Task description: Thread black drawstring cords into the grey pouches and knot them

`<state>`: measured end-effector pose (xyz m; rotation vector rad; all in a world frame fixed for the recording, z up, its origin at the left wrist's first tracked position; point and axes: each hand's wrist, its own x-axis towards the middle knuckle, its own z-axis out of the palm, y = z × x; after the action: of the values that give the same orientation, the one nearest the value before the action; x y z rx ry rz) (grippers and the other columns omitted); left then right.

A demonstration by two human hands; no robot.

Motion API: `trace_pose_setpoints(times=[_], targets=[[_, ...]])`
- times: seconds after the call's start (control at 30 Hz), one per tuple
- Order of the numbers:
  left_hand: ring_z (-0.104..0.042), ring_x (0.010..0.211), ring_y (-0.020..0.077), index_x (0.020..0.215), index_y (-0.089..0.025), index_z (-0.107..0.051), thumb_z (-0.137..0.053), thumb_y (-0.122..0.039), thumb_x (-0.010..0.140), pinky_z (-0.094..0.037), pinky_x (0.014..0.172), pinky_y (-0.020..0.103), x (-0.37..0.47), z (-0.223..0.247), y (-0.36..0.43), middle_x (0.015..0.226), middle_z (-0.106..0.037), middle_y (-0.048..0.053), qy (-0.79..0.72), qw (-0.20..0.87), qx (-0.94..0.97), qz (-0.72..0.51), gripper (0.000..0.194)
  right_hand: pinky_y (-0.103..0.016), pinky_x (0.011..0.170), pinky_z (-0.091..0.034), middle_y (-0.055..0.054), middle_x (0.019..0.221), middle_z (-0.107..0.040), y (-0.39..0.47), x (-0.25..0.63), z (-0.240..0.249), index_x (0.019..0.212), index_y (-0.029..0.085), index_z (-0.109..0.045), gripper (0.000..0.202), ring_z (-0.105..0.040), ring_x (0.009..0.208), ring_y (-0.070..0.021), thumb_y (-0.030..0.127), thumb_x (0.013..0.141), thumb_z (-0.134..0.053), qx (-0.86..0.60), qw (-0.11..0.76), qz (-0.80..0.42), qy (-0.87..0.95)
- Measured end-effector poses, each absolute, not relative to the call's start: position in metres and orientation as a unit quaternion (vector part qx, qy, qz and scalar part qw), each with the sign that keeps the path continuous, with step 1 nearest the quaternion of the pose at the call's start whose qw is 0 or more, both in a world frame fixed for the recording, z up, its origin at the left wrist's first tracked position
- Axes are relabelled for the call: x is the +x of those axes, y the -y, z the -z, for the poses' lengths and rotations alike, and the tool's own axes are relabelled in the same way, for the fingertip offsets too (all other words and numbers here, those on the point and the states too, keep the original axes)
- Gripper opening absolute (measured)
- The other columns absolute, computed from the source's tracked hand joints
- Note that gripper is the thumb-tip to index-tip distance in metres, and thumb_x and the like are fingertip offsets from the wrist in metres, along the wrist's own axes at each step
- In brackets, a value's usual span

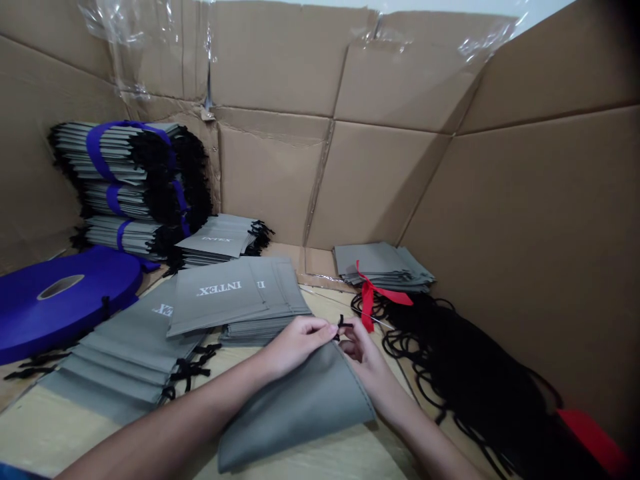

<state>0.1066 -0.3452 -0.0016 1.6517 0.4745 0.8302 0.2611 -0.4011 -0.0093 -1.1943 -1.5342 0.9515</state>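
Note:
A grey drawstring bag (300,413) hangs tilted between my hands, its lower part over the table. My left hand (295,343) pinches its upper corner, thumb against the fingers. Close beside it, my right hand (363,353) has curled fingers at the same corner, gripping the short black cord (342,323) that sticks up there. My fingers partly hide the cord's knot. Just beyond my left hand lies a stack of flat grey bags (225,293) with white INTEX print. More grey bags with black cord ends (125,347) lie fanned out to the left.
Bundles of bags tied with blue ribbon (125,180) are piled at the back left, behind a blue ribbon roll (30,300). Further grey bags (380,263) lie at the back. Black cords (465,360) with a red tie (370,297) lie right. Cardboard walls (270,160) surround the table.

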Motion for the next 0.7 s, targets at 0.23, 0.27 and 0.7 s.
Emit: trace_pose_setpoints(times=[0.23,0.27,0.7], targets=[[-0.046,0.060,0.0106,0.070,-0.009,-0.066,-0.070,-0.044,0.065,-0.033,0.060,0.021,0.104,-0.012,0.353,0.061,-0.056,-0.001,-0.246,0.673,0.600,-0.355,0.036,-0.021,0.051,-0.038,0.002,0.066,-0.051,0.405,0.265,0.011,0.084,0.022,-0.043,0.009,-0.052,0.056,-0.0126,0.030,0.089,-0.040,-0.499,0.430,-0.173,0.732],[-0.048,0.061,0.0110,0.070,-0.010,-0.067,-0.073,-0.043,0.061,-0.034,0.061,0.022,0.103,-0.013,0.354,0.062,-0.059,-0.001,-0.256,0.694,0.574,-0.351,0.035,-0.021,0.050,-0.038,0.003,0.064,-0.052,0.405,0.266,0.010,0.084,0.022,-0.043,0.008,-0.052,0.054,-0.0125,0.028,0.089,-0.039,-0.503,0.423,-0.133,0.742],[-0.060,0.073,0.0145,0.080,-0.014,-0.069,-0.080,-0.007,0.040,-0.043,0.080,0.027,0.101,-0.013,0.362,0.074,-0.067,0.002,-0.295,0.853,0.350,-0.250,0.042,-0.025,0.053,-0.035,-0.004,0.069,-0.062,0.403,0.290,-0.008,0.090,0.019,-0.058,0.020,-0.054,0.059,-0.0130,0.016,0.092,-0.039,-0.324,0.270,0.215,0.881]])
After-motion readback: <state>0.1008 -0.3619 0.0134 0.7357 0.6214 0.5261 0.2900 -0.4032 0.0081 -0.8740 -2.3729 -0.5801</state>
